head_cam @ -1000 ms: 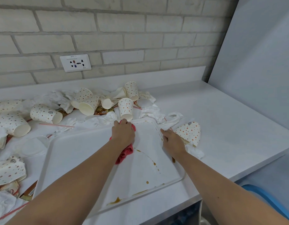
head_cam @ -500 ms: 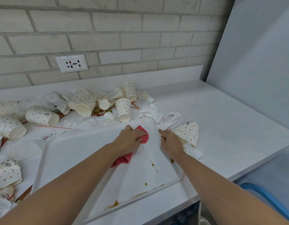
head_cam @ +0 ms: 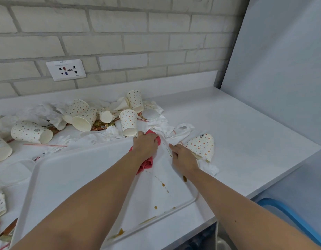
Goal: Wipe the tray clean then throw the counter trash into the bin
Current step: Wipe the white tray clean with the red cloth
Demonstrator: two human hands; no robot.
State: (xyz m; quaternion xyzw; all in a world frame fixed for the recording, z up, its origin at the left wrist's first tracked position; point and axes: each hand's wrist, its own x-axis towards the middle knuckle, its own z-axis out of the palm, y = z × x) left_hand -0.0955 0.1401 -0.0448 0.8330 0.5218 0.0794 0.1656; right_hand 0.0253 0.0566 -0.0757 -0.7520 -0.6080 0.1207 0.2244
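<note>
Checking in from the remote seat: the white tray point(head_cam: 75, 177) sits on the tabletop point(head_cam: 228, 132), near its front edge, and takes up most of my view. My left hand point(head_cam: 146, 143) is palm down at the tray's far right corner with its fingers curled over a bunched red cloth point(head_cam: 147, 164), pressing it onto the tray surface. My right hand point(head_cam: 183, 156) is just beside it on the tray's right rim, and the fingers look bent over that edge, so I'd call it gripping the tray. There's a trail of brown drips point(head_cam: 163, 184) running down the right part of the tray, plus a smear point(head_cam: 120, 231) along the near rim. The trash is piled behind and to the left of the tray: spotted paper cups point(head_cam: 128, 123), mostly tipped over, crumpled tissues point(head_cam: 161, 125), a thin red straw point(head_cam: 46, 145) and some little sachets point(head_cam: 102, 125). One flattened cup point(head_cam: 201, 147) lies right next to my right hand, just off the tray's right side. The blue bin point(head_cam: 285, 213) only pokes in at the bottom right, below the tabletop edge. A wall socket point(head_cam: 66, 70) sits in the brick wall behind the mess.
</note>
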